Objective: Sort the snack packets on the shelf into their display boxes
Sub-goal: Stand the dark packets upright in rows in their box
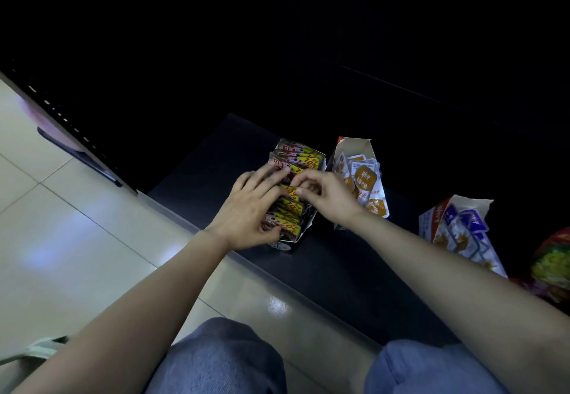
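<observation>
at the front edge of the dark shelf (339, 270), a display box (305, 231) stands packed with a row of red-and-yellow packets (305, 156). the left hand (246, 205) lies spread over the row, fingers flat on the tops, thumb against the nearest packet. the right hand (330, 196) has its fingers curled, pinching a packet top mid-row. just right stands an open box of orange packets (351, 146); farther right, a box of blue packets (428, 220).
</observation>
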Action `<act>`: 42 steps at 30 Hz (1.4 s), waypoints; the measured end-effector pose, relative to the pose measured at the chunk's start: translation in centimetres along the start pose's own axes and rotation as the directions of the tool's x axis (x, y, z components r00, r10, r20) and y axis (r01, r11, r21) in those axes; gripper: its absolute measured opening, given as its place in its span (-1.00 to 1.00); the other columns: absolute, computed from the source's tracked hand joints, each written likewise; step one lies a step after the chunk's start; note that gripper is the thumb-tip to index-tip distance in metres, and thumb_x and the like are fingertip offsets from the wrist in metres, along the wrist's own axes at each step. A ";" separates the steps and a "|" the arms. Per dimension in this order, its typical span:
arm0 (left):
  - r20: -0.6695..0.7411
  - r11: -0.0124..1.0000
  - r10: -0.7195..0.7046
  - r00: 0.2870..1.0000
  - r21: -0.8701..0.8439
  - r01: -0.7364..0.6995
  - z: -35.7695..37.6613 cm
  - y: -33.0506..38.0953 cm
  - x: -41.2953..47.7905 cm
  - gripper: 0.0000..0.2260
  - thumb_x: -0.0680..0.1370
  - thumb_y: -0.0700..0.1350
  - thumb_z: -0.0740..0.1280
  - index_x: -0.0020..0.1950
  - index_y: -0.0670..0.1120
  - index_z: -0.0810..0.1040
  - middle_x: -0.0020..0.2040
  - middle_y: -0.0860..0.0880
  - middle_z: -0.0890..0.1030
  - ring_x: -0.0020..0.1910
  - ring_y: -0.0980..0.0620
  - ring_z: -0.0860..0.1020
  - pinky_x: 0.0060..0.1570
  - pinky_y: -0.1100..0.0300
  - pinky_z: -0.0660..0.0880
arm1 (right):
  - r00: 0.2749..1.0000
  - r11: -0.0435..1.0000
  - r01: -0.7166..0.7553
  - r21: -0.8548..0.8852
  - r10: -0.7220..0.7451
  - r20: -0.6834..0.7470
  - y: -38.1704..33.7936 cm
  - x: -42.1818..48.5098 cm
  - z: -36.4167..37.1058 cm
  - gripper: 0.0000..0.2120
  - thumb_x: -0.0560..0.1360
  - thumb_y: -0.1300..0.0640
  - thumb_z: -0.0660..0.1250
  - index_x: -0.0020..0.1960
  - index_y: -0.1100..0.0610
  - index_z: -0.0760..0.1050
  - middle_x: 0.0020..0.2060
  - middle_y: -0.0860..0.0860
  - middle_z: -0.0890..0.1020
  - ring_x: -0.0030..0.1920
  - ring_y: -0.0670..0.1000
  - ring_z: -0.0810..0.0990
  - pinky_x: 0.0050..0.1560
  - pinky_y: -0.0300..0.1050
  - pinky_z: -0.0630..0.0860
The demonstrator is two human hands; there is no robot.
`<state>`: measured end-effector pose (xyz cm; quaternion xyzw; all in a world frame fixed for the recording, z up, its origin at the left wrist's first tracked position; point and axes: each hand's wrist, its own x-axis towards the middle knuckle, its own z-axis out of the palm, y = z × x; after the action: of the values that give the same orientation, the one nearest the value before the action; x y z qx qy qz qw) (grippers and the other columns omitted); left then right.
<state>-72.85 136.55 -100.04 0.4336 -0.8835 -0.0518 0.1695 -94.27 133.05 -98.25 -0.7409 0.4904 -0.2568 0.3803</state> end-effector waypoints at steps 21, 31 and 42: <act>0.012 0.999 -0.033 0.999 -0.030 0.033 0.4 -0.2 0.2 -0.42 0.34 0.20 0.33 0.31 -0.01 0.48 0.19 0.00 0.47 0.31 -0.03 0.38 0.53 -0.03 0.00 | 0.918 0.846 -0.377 -0.378 0.286 -0.275 0.6 0.2 -1.2 -0.85 0.54 0.23 0.22 -0.12 0.21 0.55 -0.29 0.15 0.66 -0.24 0.19 0.65 -0.19 0.09 0.61; 0.070 1.000 0.005 0.998 0.029 -0.007 -0.3 0.0 1.1 -0.54 0.31 0.24 0.30 0.08 -0.02 0.47 0.62 -0.05 -0.03 0.59 -0.07 -0.17 0.54 -0.03 -0.20 | 0.935 0.797 -0.353 -0.490 0.287 -0.206 0.6 -0.7 0.1 -0.86 0.46 0.13 0.41 -0.10 0.18 0.50 -0.16 0.10 0.59 -0.06 0.17 0.59 -0.18 -0.02 0.53; 0.052 0.998 0.027 0.998 -0.066 -0.024 -0.3 0.1 1.4 -0.47 0.35 0.16 0.31 0.28 0.03 0.38 0.16 0.03 0.47 0.24 -0.03 0.47 0.50 0.06 0.03 | 0.883 0.995 -0.078 -0.065 0.038 -0.468 -0.4 -0.6 -4.0 -0.94 0.58 0.27 0.17 0.01 0.15 0.39 -0.39 -0.01 0.49 -0.40 0.11 0.56 -0.41 -0.05 0.44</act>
<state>-73.64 135.51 -99.39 0.4151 -0.8909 -0.0899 0.1608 -97.31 132.40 -95.57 -0.6576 0.5995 -0.3952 0.2282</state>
